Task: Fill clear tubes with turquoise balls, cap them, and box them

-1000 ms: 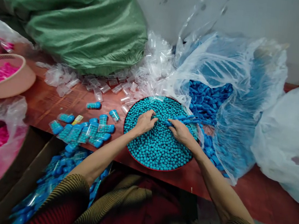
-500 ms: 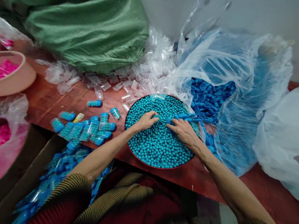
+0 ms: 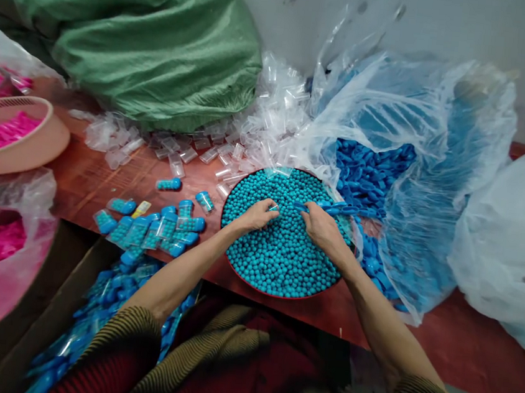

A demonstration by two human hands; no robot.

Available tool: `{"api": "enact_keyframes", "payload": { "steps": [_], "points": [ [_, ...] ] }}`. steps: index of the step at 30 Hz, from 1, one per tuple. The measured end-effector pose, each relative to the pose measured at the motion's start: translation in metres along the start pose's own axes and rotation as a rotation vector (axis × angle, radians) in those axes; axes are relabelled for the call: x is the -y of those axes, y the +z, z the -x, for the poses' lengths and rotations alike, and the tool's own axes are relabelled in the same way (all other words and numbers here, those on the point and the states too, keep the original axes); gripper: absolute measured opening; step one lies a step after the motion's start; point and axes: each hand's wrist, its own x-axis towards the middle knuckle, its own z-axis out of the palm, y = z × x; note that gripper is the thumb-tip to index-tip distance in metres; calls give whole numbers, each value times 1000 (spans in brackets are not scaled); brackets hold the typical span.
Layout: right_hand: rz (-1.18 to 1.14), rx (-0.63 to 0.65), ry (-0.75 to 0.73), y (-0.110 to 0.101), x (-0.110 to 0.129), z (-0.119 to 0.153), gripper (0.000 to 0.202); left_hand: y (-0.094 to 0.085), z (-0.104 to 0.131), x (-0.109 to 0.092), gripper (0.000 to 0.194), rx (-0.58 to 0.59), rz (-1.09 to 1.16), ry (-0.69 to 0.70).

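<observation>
A round red-rimmed tub [image 3: 280, 296] full of small turquoise balls [image 3: 279, 254] stands before me. Over its left half, my left hand [image 3: 256, 216] is closed in a pinch, with the glint of a small clear plastic tube [image 3: 273, 207] at its fingertips; the fingers hide most of it. On the right side, my right hand [image 3: 322, 228] is curled with its fingertips pinched at a blue plastic cap [image 3: 299, 206]. A few more blue caps [image 3: 336, 208] lie beside that hand across the tub's back right edge.
Filled blue-capped tubes [image 3: 156, 230] lie left on the red table [image 3: 462, 349], with more in a box below. Empty clear tubes [image 3: 271, 116] are heaped behind. A plastic bag [image 3: 393, 110] spills blue caps at right. A green sack [image 3: 156, 48] and pink basin [image 3: 52, 143] stand left.
My right hand has drawn slightly right and its fingers have curled in from their spread position at the blue caps. My left hand stays nearly in place. The view has shifted a little.
</observation>
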Motion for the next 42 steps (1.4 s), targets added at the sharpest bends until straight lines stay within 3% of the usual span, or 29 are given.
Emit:
{"api": "enact_keyframes", "payload": {
  "steps": [2, 5, 9, 13, 16, 19, 21, 26, 30, 37, 42],
  "points": [
    [-265, -31, 17, -2, 3, -3, 19, 1, -1, 3, 17, 45, 85, 35],
    [-555, 60, 15, -1, 10, -3, 20, 3, -1, 8, 21, 78, 212, 140],
    [-800, 174, 108, 4, 14, 1, 23, 5, 4, 11, 24, 66, 276, 198],
    [-931, 123, 187, 8, 14, 5, 22, 8, 10, 11, 28, 84, 299, 175],
    [-837, -3, 112, 10, 14, 10, 23, 11, 14, 12, 33, 106, 344, 161],
    [-617, -191, -32, 11, 15, 16, 22, 14, 18, 13, 46, 135, 407, 137],
    [-491, -251, -144, 11, 15, 21, 22, 15, 20, 13, 54, 149, 454, 127],
    [-281, -256, -327, 11, 11, 29, 31, 13, 26, 9, 63, 191, 522, 116],
    [-241, -265, -430, 11, 8, 34, 33, 12, 30, 7, 62, 197, 537, 113],
    [-172, -281, -454, 9, 18, 41, 33, 17, 37, 9, 54, 173, 550, 107],
    [-178, -260, -535, 7, 11, 46, 33, 16, 42, 11, 57, 293, 593, 62]
  ]
}}
